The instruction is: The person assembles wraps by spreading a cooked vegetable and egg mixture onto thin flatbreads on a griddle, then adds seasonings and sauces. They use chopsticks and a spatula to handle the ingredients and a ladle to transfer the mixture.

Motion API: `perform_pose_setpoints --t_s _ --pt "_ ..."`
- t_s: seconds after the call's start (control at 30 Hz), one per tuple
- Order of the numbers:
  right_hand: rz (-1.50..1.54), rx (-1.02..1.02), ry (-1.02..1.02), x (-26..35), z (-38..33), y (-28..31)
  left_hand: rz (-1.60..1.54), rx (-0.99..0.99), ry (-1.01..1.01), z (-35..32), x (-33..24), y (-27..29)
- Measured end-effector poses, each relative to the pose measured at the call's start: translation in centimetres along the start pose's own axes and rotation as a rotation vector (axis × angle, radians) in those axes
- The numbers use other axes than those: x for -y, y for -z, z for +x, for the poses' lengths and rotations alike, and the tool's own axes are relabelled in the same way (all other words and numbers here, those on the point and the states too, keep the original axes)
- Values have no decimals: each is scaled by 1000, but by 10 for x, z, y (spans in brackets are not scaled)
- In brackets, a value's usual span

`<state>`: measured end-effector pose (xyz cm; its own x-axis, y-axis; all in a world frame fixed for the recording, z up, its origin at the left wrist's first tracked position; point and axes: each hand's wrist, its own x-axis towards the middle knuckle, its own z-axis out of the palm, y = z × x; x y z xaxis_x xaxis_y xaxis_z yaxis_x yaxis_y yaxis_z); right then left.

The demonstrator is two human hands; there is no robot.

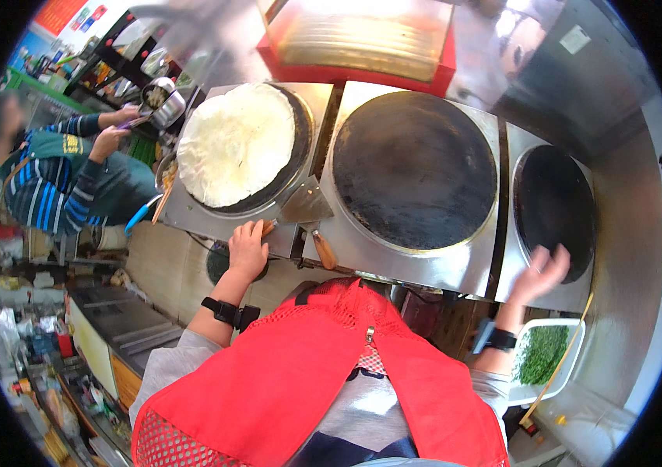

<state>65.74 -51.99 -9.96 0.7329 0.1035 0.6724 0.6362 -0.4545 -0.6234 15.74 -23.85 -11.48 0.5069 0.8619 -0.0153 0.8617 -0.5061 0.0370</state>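
My left hand (247,251) is closed around the wooden handle of a flat metal scraper (307,204), whose blade rests on the steel edge between the left and middle griddles. A second wooden handle (324,250) lies at the front edge beside it. On the left griddle (303,128) a large, thin, pale pancake (237,148) lies flat, off to the left side. The round middle griddle (415,171) is dark and bare. Slightly blurred, my right hand (541,276) hovers by the near edge of the right griddle (555,198), fingers apart, with nothing seen in it.
A white tub (578,336) of chopped greens (542,354) sits near my right forearm, a thin stick (564,350) across it. Beyond the griddles stands a red-based case (358,74). At left, another person (74,171) handles a metal pot (166,107). A steel wall (626,233) rises at right.
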Motion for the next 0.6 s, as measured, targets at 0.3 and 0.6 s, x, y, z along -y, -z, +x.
perform_pose_setpoints --t_s 0.3,0.6 --pt "-54 1295 431 257 -211 -91 -104 1 -212 24 38 -25" --pt "138 1314 -330 281 -244 -19 -729 66 -460 17 45 -6"
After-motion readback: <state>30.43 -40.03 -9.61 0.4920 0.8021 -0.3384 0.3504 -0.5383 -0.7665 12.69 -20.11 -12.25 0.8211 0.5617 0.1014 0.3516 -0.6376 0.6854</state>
